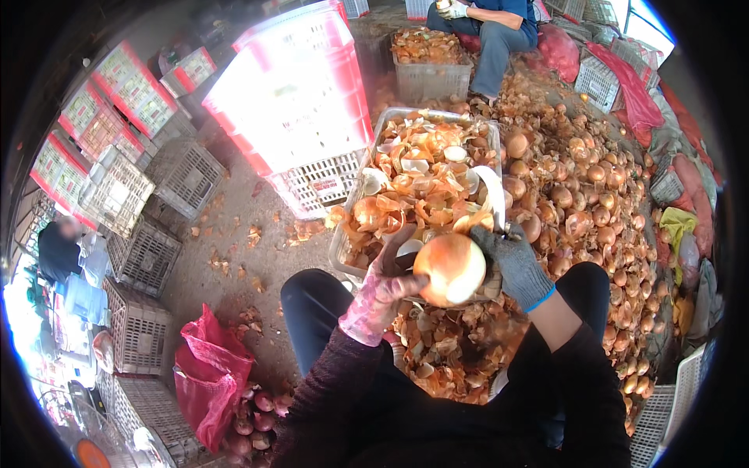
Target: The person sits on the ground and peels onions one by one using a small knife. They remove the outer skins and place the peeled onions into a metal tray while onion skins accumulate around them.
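My left hand point(383, 289), in a pink patterned glove, holds a large yellow onion point(449, 269) from its left side. Part of the onion's brown outer skin is off, and a pale layer shows at its lower right. Close against the onion's right side is my right hand point(515, 263), in a grey knit glove with a blue cuff. Its fingers pinch a curled white strip of onion layer point(494, 193) that stands up above them. Whether a small blade is also in that hand cannot be seen. Below both hands stands a plastic crate point(336, 248) heaped with onion skins point(421, 193).
Unpeeled onions point(597, 193) lie in a broad pile at right. Tall stacked red-and-white crates point(292, 117) stand at front left. Red onions point(257, 418) lie beside a pink mesh bag point(210, 374). A seated person point(497, 35) is beyond a second skin-filled crate point(433, 79).
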Action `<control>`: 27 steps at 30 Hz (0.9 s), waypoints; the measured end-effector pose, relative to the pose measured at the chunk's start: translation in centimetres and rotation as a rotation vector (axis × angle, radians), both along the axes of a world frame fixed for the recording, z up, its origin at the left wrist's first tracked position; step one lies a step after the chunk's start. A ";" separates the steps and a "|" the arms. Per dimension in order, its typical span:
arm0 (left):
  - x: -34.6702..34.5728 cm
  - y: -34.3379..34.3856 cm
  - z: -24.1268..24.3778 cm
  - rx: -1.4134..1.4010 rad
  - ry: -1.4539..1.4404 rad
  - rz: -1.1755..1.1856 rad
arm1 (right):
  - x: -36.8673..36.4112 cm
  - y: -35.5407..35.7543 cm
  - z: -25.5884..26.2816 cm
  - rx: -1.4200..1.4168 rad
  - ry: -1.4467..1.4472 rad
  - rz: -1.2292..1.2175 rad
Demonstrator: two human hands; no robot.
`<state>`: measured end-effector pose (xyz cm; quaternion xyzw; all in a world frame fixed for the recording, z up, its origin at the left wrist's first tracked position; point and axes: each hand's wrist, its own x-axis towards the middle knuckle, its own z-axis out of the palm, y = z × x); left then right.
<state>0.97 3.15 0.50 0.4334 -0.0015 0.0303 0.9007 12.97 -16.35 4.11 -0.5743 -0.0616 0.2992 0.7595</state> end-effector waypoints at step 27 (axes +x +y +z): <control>-0.5 -2.1 -0.4 -0.094 -0.099 -0.313 | -2.7 -1.4 2.5 0.093 0.017 0.041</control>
